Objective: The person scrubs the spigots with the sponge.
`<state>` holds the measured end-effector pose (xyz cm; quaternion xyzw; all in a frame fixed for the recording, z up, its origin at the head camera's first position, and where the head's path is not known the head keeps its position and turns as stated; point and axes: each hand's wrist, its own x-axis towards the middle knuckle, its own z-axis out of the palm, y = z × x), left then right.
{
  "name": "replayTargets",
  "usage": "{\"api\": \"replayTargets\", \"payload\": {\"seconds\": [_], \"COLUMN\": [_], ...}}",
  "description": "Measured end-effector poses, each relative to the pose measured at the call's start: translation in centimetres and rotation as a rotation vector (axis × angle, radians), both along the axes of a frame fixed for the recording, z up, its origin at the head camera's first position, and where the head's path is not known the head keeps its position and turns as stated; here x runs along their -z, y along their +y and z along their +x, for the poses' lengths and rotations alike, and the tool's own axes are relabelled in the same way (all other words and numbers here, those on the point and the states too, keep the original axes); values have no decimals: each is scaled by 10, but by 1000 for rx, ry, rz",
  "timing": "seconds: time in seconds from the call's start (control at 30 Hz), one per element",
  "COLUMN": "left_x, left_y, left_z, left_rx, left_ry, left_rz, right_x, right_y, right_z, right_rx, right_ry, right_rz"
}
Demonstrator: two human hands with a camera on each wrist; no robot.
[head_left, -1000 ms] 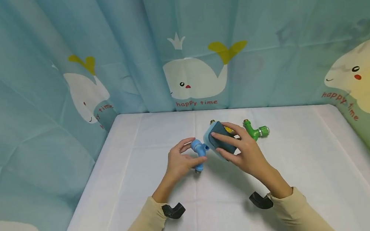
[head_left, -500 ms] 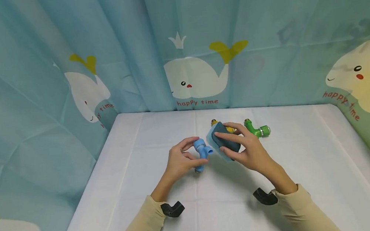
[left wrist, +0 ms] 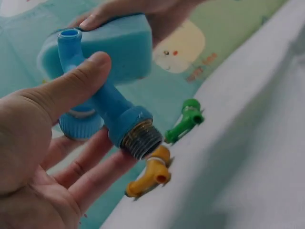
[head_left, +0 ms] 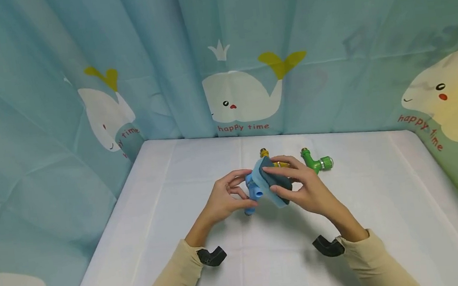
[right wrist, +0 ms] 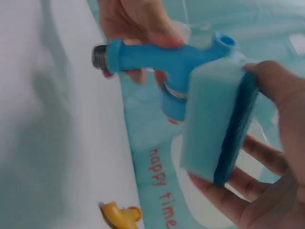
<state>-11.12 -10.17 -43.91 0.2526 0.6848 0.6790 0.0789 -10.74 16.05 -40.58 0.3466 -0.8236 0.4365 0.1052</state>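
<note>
My left hand (head_left: pixel 226 198) pinches a blue tap (left wrist: pixel 114 105) between thumb and fingers, above the table. The tap's threaded metal end points away from the palm in the left wrist view. A light blue sponge (right wrist: pixel 212 114) with a dark blue scouring layer is gripped at its edges by my right hand (head_left: pixel 305 186). The sponge's soft side is against or very close to the tap's body near the spout; exact contact is hard to tell. Part of the tap is hidden behind the left thumb and the sponge.
On the white table (head_left: pixel 174 176) lie a yellow tap (left wrist: pixel 155 172), partly hidden behind the right hand in the head view, and a green tap (head_left: pixel 317 161) to its right. A whale-printed curtain (head_left: pixel 245 95) hangs along the table's back and sides.
The sponge first drew slightly right from the tap, then came back left and tilted against it. The left hand shifted a little right and turned the tap, so its spout faces more toward me.
</note>
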Motion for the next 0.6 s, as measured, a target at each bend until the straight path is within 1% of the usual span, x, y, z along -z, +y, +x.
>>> {"api": "replayTargets", "payload": {"seconds": [0.1,0.2,0.27,0.33,0.4,0.43,0.53,0.6], "left_x": [1,4,6,5,5,5,7,8], "left_y": [0,-1,-1,-2,-3,-3,-4,-4], "left_z": [0,0,-2,-3,-3,-3,-3,-3], "left_rx": [12,18,16,20,27,35,56,54], "left_ry": [2,-20,-30,-40,-48,-59,-101,-116], "left_rz": [-15,-15,-19,-13,9,28,96,125], "right_x": [3,6,4,4,5,5,8,6], "right_y": [-6,-6,-6,-7,-10,-11,-11,-10], "right_z": [1,1,1,1,2,2,2,2], "right_rx": [-23,19,33,28,7,0,34,46], "right_ry": [53,107,96,74,60,66,106,82], "right_rz": [21,43,28,2,-11,-7,-10,-44]}}
